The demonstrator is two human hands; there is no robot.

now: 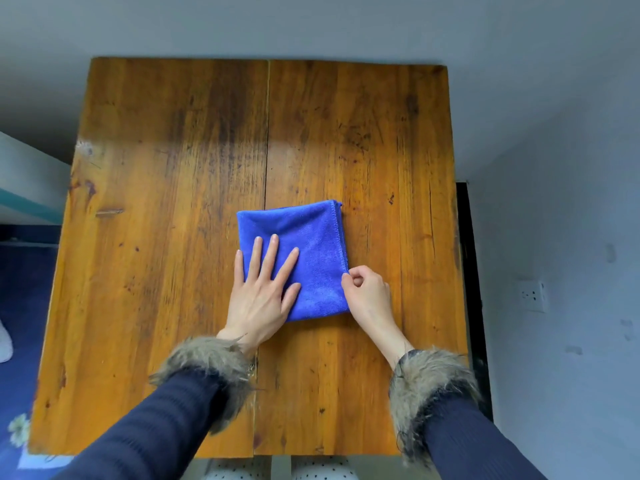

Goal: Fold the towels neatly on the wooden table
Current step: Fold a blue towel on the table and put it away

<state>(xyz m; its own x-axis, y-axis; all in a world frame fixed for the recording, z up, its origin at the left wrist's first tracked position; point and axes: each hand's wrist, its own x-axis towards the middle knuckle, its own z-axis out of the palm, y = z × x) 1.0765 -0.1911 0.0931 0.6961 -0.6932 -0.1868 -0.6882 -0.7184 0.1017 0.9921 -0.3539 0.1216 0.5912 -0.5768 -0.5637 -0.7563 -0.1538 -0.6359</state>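
A blue towel [311, 244] lies folded into a rough square near the middle of the wooden table [156, 202]. My left hand [263, 292] rests flat on the towel's left part, its fingers straight and spread. My right hand [367, 292] is at the towel's right edge near the front corner, where thumb and curled fingers pinch the layered hem. Both wrists wear dark sleeves with fur cuffs.
The table is made of two planks with a seam down the middle. A grey wall with a white socket [533, 296] stands to the right. Blue floor [20, 306] lies to the left. The table's front edge is close to my body.
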